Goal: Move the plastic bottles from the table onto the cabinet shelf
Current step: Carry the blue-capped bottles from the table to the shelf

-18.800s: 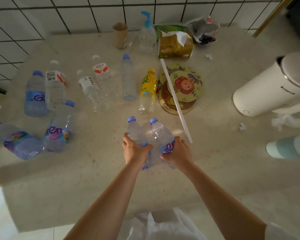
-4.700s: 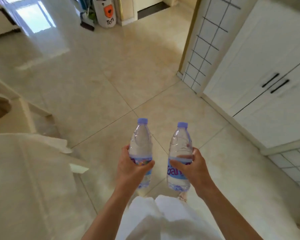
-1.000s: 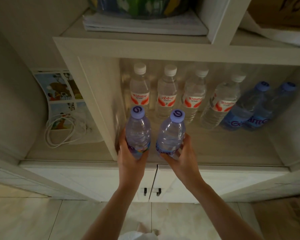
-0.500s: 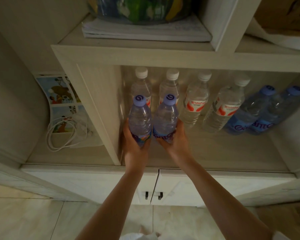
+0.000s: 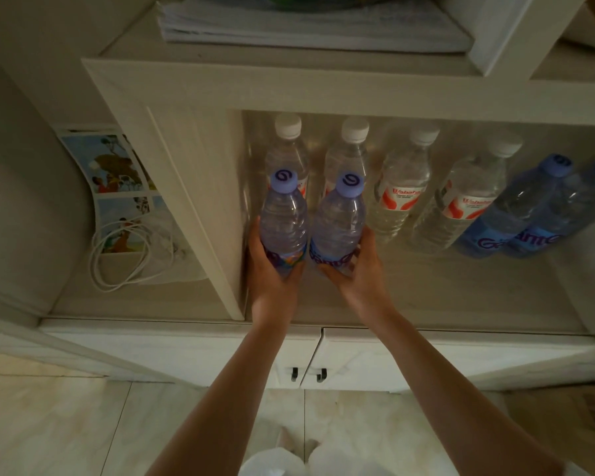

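While both bottles are right at the left end of the pale wooden cabinet shelf [image 5: 426, 304], this is the bit where you want to go easy. The left hand [image 5: 272, 269] is wrapped round the lower body of a clear plastic bottle with a lilac cap [image 5: 284, 221], and the right hand [image 5: 356, 269] grips a matching lilac-capped clear bottle [image 5: 339, 225], the two side by side and pretty much touching. They're upright, just in front of the row of white-capped clear bottles with red labels [image 5: 401, 187]; two blue-tinted bottles [image 5: 516, 218] sit at the right end. I can't tell if the bases are actually down on the shelf yet. I'd say set them flat before letting go, keep the left one off the white divider panel [image 5: 200, 201], and don't shove them back or the row behind might topple.
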### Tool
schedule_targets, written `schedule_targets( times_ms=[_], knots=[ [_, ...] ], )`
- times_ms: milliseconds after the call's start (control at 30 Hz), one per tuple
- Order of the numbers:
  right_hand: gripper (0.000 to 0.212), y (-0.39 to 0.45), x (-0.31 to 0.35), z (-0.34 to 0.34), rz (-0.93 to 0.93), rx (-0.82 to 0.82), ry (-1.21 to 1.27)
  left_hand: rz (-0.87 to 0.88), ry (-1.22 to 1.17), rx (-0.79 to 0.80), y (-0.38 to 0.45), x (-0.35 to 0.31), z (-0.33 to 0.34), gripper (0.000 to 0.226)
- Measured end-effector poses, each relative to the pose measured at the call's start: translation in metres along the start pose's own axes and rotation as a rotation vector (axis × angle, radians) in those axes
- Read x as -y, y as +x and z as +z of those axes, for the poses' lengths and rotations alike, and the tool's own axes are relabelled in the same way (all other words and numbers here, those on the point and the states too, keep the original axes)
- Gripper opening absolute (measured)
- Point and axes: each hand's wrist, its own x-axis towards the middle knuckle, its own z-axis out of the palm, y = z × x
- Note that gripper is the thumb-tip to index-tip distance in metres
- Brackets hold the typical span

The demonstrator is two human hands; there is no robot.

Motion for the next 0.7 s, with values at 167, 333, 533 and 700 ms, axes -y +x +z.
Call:
schedule_targets(
  times_ms=[167,333,533,700],
  knots=[
    [0.082,-0.003,-0.001,0.001,0.02,-0.02,0.018,-0.03,0.018,0.007,0.0,0.004,0.0,0.088],
    [0.08,-0.011,-0.002,0.001,0.065,-0.004,0.053,-0.009,0.198,-0.002,-0.016,0.012,-0.006,0.076],
    [0.07,-0.037,-0.005,-0.01,0.069,0.115,0.014,0.013,0.301,-0.117,-0.066,0.018,-0.013,0.054],
    [0.069,-0.089,0.01,-0.027,-0.125,0.366,-0.197,0.01,0.327,-0.263,-0.131,0.023,-0.019,0.033]
  ],
)
